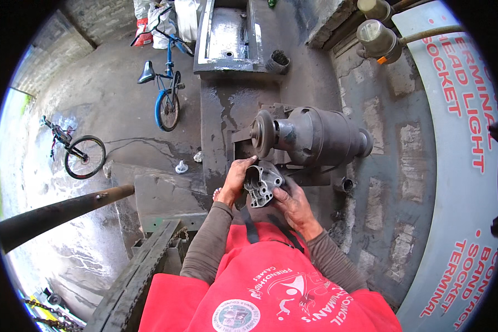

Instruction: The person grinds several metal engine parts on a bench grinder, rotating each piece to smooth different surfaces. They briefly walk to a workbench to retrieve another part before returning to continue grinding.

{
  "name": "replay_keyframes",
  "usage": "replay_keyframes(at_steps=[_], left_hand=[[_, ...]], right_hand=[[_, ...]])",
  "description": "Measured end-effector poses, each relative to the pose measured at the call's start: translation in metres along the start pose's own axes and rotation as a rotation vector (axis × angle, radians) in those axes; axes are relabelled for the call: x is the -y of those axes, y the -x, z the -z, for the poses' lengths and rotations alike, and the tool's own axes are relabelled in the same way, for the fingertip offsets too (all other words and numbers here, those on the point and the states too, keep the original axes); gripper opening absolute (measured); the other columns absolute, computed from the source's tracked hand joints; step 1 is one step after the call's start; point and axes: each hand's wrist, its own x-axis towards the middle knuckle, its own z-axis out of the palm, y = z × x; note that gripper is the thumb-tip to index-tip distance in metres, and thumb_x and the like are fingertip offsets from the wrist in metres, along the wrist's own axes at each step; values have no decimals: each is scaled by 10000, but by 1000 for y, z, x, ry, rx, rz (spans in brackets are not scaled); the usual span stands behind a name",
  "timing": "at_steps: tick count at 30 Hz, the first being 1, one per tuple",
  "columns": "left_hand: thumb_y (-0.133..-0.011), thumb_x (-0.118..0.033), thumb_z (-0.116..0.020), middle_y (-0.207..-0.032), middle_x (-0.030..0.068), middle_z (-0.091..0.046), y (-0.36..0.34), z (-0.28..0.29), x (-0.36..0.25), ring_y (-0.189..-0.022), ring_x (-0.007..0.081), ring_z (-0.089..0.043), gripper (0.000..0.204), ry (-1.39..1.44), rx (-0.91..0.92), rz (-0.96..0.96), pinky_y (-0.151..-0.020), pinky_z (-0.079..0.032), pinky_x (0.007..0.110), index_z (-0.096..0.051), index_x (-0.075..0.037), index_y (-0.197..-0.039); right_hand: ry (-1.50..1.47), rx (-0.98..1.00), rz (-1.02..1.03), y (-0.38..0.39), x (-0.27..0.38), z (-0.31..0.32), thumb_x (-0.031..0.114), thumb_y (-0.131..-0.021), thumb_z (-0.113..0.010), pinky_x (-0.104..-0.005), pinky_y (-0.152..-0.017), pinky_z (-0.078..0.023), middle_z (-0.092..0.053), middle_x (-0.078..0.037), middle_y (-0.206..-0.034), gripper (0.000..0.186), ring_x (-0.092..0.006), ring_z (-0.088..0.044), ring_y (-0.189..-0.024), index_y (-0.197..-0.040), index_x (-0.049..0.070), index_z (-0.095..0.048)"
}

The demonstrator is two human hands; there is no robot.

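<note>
Between my two hands is a grey cast-metal housing with a round bore and several bolt holes. Its left side is gripped by my left hand, fingers wrapped round the edge. On the right edge, my right hand holds it with the thumb pressed near a hole. Just beyond the part stands a dusty bench grinder motor with a round wheel on its left end. The housing's upper edge is close to the wheel; whether they touch I cannot tell.
A blue bicycle stands at the far left, and another bicycle lies nearer the left rim. A metal basin sits beyond the grinder. To my left are a rusty pipe and a wooden beam. A printed sign lines the right.
</note>
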Motion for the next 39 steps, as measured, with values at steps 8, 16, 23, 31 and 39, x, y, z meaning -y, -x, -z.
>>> replay_keyframes(at_steps=[8, 16, 23, 31, 39], left_hand=[[-1092, -402, -435, -1025, 100, -740, 19, -6, 6, -876, 225, -717, 436, 423, -349, 204, -799, -602, 400, -675, -45, -1167], [-1090, -283, -463, -943, 85, -734, 24, -13, -2, -794, 191, -717, 340, 523, -205, 145, -724, -598, 363, -692, -32, -1088], [-1053, -253, -563, -966, 43, -723, 33, -26, -13, -817, 138, -687, 289, 386, -104, 54, -720, -570, 313, -706, -6, -1093], [-1052, -325, -580, -921, -17, -703, 38, -12, -17, -775, 74, -636, 327, -4, 65, 15, -701, -519, 253, -723, -31, -1055], [-1100, -437, -430, -1124, 73, -747, 50, -1, -17, -913, 178, -727, 512, 269, -75, 32, -827, -592, 326, -645, -26, -1316]], right_hand=[[256, -18, 81, -41, -14, -13, 215, -862, -837, -274, -858, -520, -693, -43, -1062, 473, -109, -626, -940, -1225, -15, -641], [427, -50, 195, -36, -13, -32, 200, -880, -837, -280, -806, -556, -691, -33, -1025, 432, -115, -649, -917, -1199, -18, -644], [230, -47, 232, 0, -11, -43, 72, -824, -859, -330, -999, -546, -563, -107, -1337, 771, -197, -607, -1200, -1446, -17, -411], [289, -83, 198, 18, -21, -21, 132, -847, -846, -363, -917, -586, -545, -142, -1355, 873, -234, -616, -1196, -1519, 48, -295], [-51, -45, 16, -18, -16, -2, 139, -1004, -654, -362, -841, -617, -708, -81, -1124, 356, -180, -708, -968, -1310, -38, -617]])
